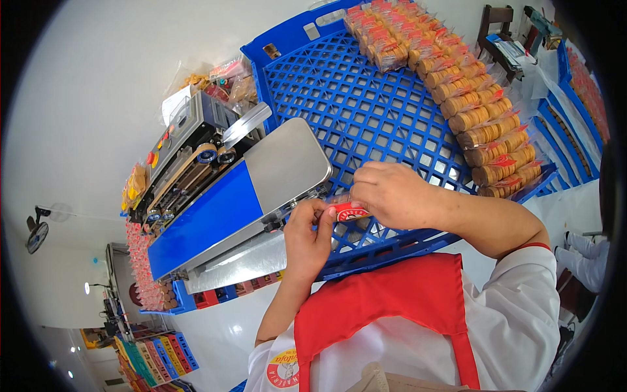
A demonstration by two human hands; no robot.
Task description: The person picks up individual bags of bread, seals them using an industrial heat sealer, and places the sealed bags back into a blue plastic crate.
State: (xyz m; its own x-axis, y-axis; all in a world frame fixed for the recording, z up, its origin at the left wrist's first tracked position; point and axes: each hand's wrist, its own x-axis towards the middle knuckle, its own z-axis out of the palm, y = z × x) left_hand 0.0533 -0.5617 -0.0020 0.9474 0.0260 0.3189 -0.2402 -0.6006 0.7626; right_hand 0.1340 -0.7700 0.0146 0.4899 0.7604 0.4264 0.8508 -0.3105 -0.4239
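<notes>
My left hand (308, 235) and my right hand (392, 193) are close together above the near edge of a blue plastic crate (362, 112). Between them they pinch a clear plastic pack (350, 212) with a red printed label. My fingers cover much of it, so its contents cannot be made out well. Packs of round cookies (460, 104) in clear bags stand in rows along the right and far sides of the crate. To the left of my hands is a band sealer (188, 142) with a blue conveyor belt (210, 220) and a metal end plate (289, 152).
More bagged packs (144, 264) sit in a crate beyond the sealer. Stacked blue crates (568, 142) and a wooden chair (497, 36) stand at the right. Another person's legs (585, 259) show at the right edge. Coloured crates (156, 360) are stacked at lower left.
</notes>
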